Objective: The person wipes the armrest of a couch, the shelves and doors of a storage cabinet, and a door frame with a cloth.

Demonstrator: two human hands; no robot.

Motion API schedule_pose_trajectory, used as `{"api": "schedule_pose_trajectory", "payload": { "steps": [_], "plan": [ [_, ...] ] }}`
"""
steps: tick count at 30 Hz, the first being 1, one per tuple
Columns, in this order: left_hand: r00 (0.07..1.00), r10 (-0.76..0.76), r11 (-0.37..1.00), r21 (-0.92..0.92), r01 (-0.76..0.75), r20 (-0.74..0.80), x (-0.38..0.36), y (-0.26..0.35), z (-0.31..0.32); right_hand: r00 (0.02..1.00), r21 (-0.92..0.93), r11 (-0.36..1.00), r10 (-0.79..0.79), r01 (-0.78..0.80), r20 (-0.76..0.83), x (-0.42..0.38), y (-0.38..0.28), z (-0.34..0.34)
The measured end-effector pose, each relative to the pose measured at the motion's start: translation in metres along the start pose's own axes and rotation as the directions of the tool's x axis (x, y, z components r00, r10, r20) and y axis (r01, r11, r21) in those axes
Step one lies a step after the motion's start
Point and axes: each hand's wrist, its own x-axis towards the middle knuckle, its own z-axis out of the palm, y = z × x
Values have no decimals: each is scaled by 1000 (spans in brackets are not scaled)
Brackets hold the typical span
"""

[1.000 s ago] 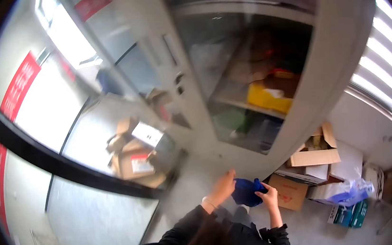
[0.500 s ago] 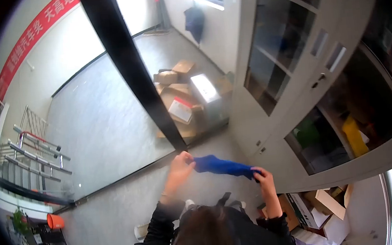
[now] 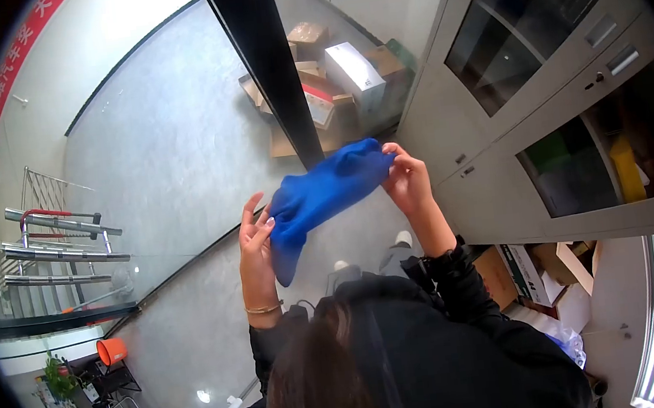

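A bright blue cloth (image 3: 333, 183) hangs stretched between my two hands, in front of my body. My left hand (image 3: 255, 243) pinches its left end between thumb and fingers, and a loose corner droops below that grip. At the other end, my right hand (image 3: 410, 182) grips the cloth by its edge, the arm reaching up from a black sleeve. The fabric is bunched and wrinkled near the left hand and spread wider toward the right.
Behind a glass partition with a black post (image 3: 269, 67), cardboard boxes (image 3: 310, 38) and a white box (image 3: 355, 73) lie on the floor. Grey cabinets (image 3: 490, 163) stand at right, with open cartons (image 3: 562, 275) below. Left are a metal rack (image 3: 68, 247) and an orange bin (image 3: 111, 352).
Both hands have risen with the cloth, which now shows a broader spread of fabric and a drooping left corner. The view has tilted further downward.
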Motion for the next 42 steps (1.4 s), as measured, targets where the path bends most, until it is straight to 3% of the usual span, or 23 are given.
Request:
{"api": "schedule_pose_trajectory", "payload": {
  "steps": [2,4,5,6,7,8,9,11,13,15,20,21,23,24,27,29,31,34,35,36,40,41,42],
  "plan": [
    [999,26,1000,-16,-26,-22,7,8,0,996,59,995,78,-81,46,10,5,-4],
    [996,64,997,-33,-66,-57,16,17,0,959,-231,931,279,-283,-54,16,1,12],
    [998,53,999,7,-53,-15,22,21,-1,955,-237,926,294,-295,-44,24,0,9],
    [999,41,998,49,-42,24,27,26,2,932,-627,713,358,-313,-58,33,-3,14],
    [998,56,997,47,-57,6,33,31,7,910,-896,366,405,-252,-90,42,-5,18],
    [996,-17,997,77,10,85,39,36,15,922,-983,143,384,-114,-51,48,-11,23],
    [982,-95,990,116,76,163,45,41,25,916,-984,147,399,-104,-38,56,-9,32],
    [957,-178,974,179,138,229,62,46,46,844,-822,399,181,407,506,80,-5,48],
    [947,-131,942,335,27,292,88,41,57,763,-833,514,449,206,465,96,-9,61],
    [948,-123,945,327,21,293,106,46,71,587,-836,546,661,52,468,121,-20,63],
    [946,-58,938,341,-57,318,137,60,87,585,-909,317,696,270,416,171,-62,54],
    [940,-39,914,392,-104,340,142,61,89,586,-845,408,610,345,534,177,-64,44],
    [935,-60,861,492,-129,350,154,57,89,579,-920,211,724,331,374,187,-87,44],
    [940,-155,879,477,-9,303,156,61,97,585,-916,148,728,373,356,193,-93,41],
    [915,-282,784,619,46,289,169,54,100,643,-882,36,671,470,369,206,-107,27],
    [883,-288,669,738,-91,371,180,40,84,662,-851,-6,632,525,404,217,-113,17],
    [934,-222,262,940,-219,279,185,27,72,695,-841,162,495,516,522,221,-116,10],
    [959,-273,88,995,-50,73,193,8,57,698,-903,82,606,422,382,223,-118,10],
    [975,-179,-19,991,-134,129,193,-3,44,704,-912,117,600,394,381,222,-115,6],
    [985,-170,-167,985,-30,2,194,-8,38,707,-915,110,602,388,372,220,-115,5],
    [998,-29,-251,967,44,-53,192,-6,7,785,-968,27,580,248,217,220,-119,1],
    [995,103,-268,963,24,4,190,-5,0,834,-936,119,426,332,350,222,-113,-14],
    [972,228,-289,957,8,60,187,-6,-5,830,-866,-20,297,499,472,227,-109,-25]
  ]
}}
